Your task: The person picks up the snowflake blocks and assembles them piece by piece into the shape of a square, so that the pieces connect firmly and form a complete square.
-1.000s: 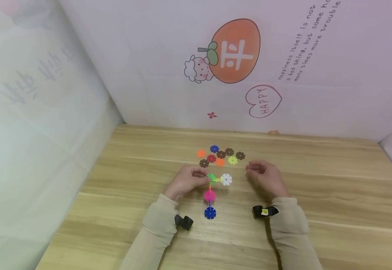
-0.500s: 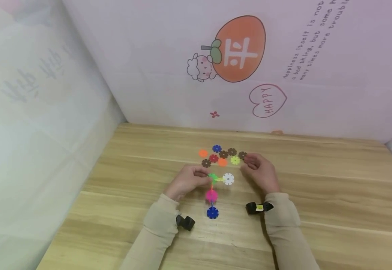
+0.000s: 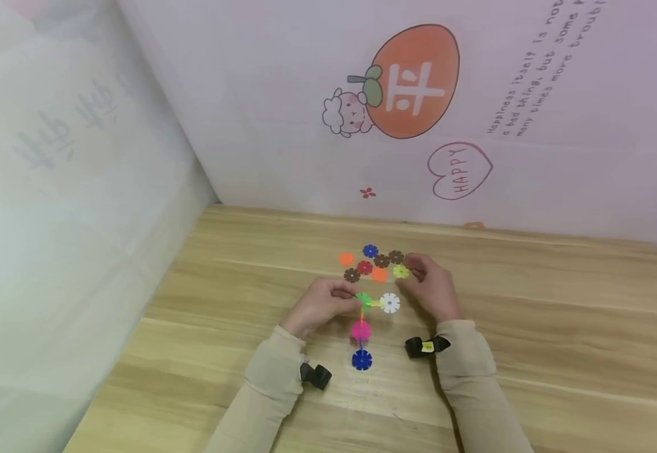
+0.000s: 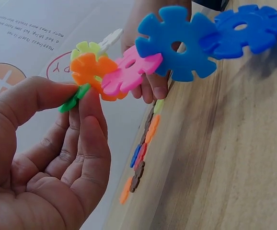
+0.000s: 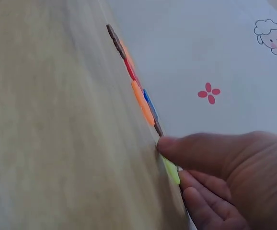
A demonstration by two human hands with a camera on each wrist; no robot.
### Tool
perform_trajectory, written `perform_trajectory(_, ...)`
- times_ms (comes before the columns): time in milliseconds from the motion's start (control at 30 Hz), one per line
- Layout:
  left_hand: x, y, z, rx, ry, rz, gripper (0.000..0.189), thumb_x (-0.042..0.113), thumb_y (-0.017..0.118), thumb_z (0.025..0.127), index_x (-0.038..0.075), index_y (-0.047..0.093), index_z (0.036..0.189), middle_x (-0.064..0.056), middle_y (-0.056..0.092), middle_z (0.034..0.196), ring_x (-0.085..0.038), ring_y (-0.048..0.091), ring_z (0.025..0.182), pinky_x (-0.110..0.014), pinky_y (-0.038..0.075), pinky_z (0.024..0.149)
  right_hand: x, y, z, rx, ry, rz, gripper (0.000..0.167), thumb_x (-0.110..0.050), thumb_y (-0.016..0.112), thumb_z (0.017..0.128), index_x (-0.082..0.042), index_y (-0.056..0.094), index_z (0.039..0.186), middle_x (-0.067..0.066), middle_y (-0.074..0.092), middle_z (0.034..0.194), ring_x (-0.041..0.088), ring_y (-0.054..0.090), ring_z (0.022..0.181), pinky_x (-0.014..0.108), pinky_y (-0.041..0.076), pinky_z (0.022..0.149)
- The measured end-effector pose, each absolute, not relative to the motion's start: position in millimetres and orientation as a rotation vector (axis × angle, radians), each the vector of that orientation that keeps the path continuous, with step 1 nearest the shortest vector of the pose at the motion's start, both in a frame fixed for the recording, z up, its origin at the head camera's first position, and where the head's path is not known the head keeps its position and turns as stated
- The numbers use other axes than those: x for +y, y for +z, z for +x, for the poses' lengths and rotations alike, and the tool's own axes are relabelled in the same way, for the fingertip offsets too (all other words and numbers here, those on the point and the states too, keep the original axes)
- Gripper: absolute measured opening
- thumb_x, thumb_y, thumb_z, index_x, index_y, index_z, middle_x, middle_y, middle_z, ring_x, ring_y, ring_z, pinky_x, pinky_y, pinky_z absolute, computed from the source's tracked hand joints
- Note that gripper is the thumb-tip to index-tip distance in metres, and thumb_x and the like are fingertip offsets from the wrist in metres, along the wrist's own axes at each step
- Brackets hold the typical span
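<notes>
My left hand (image 3: 322,305) pinches a green notched snowflake disc (image 4: 75,99) between thumb and index finger. Slotted to it is a raised chain of similar discs: an orange disc (image 4: 88,72), a pink disc (image 4: 129,69), a lighter blue disc (image 4: 177,45) and a dark blue disc (image 3: 362,360) at the near end. From the green corner a yellow disc (image 4: 83,49) and a white disc (image 3: 390,303) branch rightward. My right hand (image 3: 432,286) is low at the loose discs, thumb and fingers apart around a yellow-green disc (image 3: 400,271). One brown disc is hidden behind its fingers.
Loose discs lie beyond the chain on the wooden table (image 3: 532,352): a blue disc (image 3: 370,251), a red disc (image 3: 364,268), two orange ones and several brown ones. A printed white cloth (image 3: 283,126) stands behind the table, another cloth (image 3: 79,251) at its left.
My right hand has moved left and forward to the loose discs, covering the rightmost brown one. My left hand still pinches the green disc. The head view has shifted slightly.
</notes>
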State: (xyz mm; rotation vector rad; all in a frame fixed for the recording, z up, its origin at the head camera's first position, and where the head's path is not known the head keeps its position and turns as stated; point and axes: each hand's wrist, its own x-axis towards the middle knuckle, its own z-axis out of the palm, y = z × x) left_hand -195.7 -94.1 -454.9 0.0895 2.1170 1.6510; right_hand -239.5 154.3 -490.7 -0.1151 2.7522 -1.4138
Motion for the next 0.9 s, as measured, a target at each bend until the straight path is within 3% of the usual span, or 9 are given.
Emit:
perform_trajectory(400,-91.1,-451.1,-196.8,2.116,1.655,0.095,0.025,0.016,0.078,0.084,0.009,0.071,0.107,-0.005,0.069,0.104,-0.016,0.063,0.095,-0.029,0.056,0.085,146.1,-484.0,-239.8,2.848,-1.303,-0.188,0.042,-0.010,0.071,0.089,-0.004,0.058,0.129,0.020,0.064,0.127,0.036,0.064,0.110,0.048,0.054,0.096)
perform_trajectory(667,-92.2,-452.4,-195.0,2.126,1.661,0.087,0.028,0.017,0.077,0.084,0.008,0.071,0.110,-0.005,0.069,0.107,-0.017,0.063,0.098,-0.031,0.055,0.089,146.1,-486.1,-238.1,3.044,-1.270,-0.239,0.024,-0.003,0.063,0.091,0.001,0.069,0.113,0.021,0.072,0.106,0.033,0.070,0.093,0.046,0.059,0.084)
perform_trajectory(800,-92.3,-452.2,-194.5,2.131,1.662,0.083,0.028,0.017,0.078,0.084,0.008,0.071,0.110,-0.005,0.069,0.108,-0.017,0.062,0.099,-0.032,0.055,0.089,150.0,-488.8,-238.2,3.137,-1.266,-0.222,0.023,0.005,0.061,0.087,0.004,0.071,0.108,0.023,0.073,0.099,0.031,0.070,0.085,0.044,0.059,0.076)
perform_trajectory(900,-92.1,-452.7,-194.3,2.128,1.661,0.082,0.027,0.017,0.077,0.084,0.008,0.071,0.109,-0.005,0.069,0.106,-0.017,0.062,0.098,-0.032,0.055,0.088,154.2,-491.7,-237.5,3.138,-1.275,-0.193,0.025,0.005,0.062,0.086,0.003,0.071,0.109,0.023,0.073,0.100,0.032,0.069,0.085,0.045,0.058,0.077)
